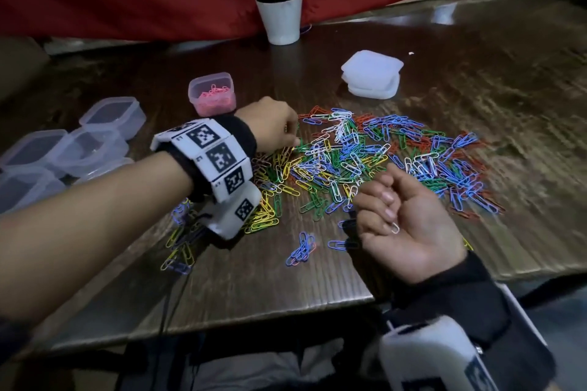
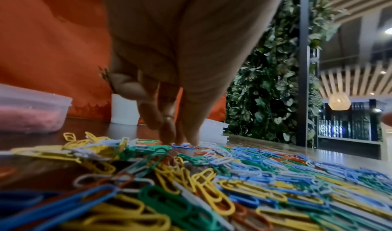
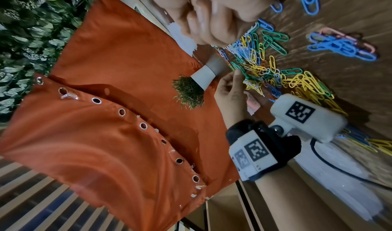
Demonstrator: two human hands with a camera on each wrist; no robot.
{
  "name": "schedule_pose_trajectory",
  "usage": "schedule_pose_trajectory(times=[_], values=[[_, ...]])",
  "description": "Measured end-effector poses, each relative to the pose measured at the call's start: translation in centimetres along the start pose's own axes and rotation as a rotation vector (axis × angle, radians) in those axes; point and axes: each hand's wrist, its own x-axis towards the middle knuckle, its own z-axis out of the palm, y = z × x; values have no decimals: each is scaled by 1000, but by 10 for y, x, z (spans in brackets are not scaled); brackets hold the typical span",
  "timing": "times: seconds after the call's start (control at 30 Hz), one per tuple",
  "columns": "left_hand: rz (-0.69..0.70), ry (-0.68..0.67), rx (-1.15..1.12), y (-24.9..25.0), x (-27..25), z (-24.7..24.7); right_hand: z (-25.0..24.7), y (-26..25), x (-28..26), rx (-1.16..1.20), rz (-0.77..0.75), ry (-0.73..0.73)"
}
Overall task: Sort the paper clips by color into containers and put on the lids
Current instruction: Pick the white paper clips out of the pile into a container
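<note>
Fingers [image 2: 169,130] of the left hand [image 1: 270,127] press the paper clips [image 1: 365,162]; right hand [image 1: 409,225] fingers cup a white clip [image 1: 394,227].

Dim, flat light throughout; the dark wooden table [image 1: 476,79] shows pale sheen along its far right edge. The head view bends and smears toward its corners — the clear plastic containers [image 1: 57,149] at the table's left edge are soft. In the left wrist view the nearest coloured paper clips [image 2: 148,201] are out of focus, and a glowing round pendant lamp [image 2: 339,103] lights the background — the right wrist view is tilted.
</note>
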Motion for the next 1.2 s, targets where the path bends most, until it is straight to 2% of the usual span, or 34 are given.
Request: schedule_pose_trajectory(times=[0.1, 0.17, 0.27, 0.43, 0.57, 0.67, 0.77, 0.83, 0.9, 1.03, 1.2], values=[[62, -30, -99, 11, 5, 2, 4, 4, 7, -5, -6, 20], [79, -65, -70, 17, 10, 6, 4, 4, 10, -9, -7, 62], [51, -89, -41, 19, 15, 8, 3, 2, 11, -12, -2, 78], [-20, -83, -114, 13, 7, -1, 2, 1, 14, -2, -8, 87], [-135, -148, -470, 16, 2, -2, 4, 3, 18, -15, -13, 116], [-84, -256, -750, 25, -8, -6, 5, 3, 23, -34, -45, 169], [-60, -281, -884, 33, -21, -11, 7, 1, 27, -12, -78, 203], [-84, -250, -913, 34, -28, -12, 9, 2, 28, -27, -78, 212], [-103, -178, -838, 33, -31, -11, 11, 3, 28, -55, -80, 215], [-48, 83, -429, 31, -39, -15, 14, 3, 27, -44, -128, 228], [28, 188, -421, 55, -64, -13, 25, 7, 24, 120, -80, 129]])
